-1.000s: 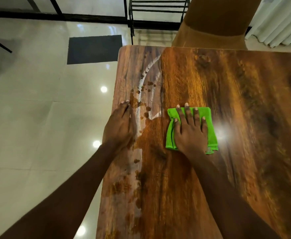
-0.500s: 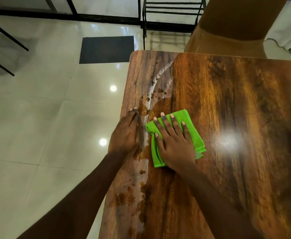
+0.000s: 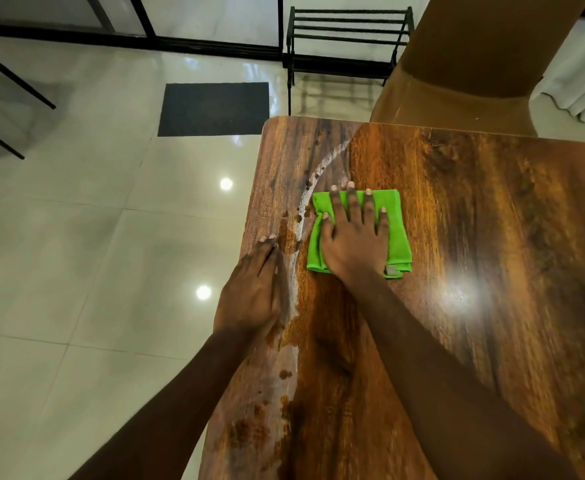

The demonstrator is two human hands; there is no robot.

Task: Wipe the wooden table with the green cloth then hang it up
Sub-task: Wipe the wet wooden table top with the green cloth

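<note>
The folded green cloth point(image 3: 396, 233) lies flat on the wooden table point(image 3: 492, 237), near its left side. My right hand point(image 3: 355, 237) presses down on the cloth with fingers spread. Flat on the table's left edge rests my left hand point(image 3: 253, 292), fingers together and holding nothing. A pale wet streak with brown droplets point(image 3: 305, 188) runs along the left strip of the table, curving from the far corner down past both hands.
A brown upholstered chair point(image 3: 474, 64) stands at the table's far end. Glossy tiled floor point(image 3: 93, 254) lies to the left, with a dark mat point(image 3: 213, 109) and a black metal rack point(image 3: 346, 39) further back. White curtains point(image 3: 582, 77) hang at the far right.
My right hand has slid the cloth left toward the wet streak, then forward and slightly right, squaring it up. My left hand has stayed on the table edge.
</note>
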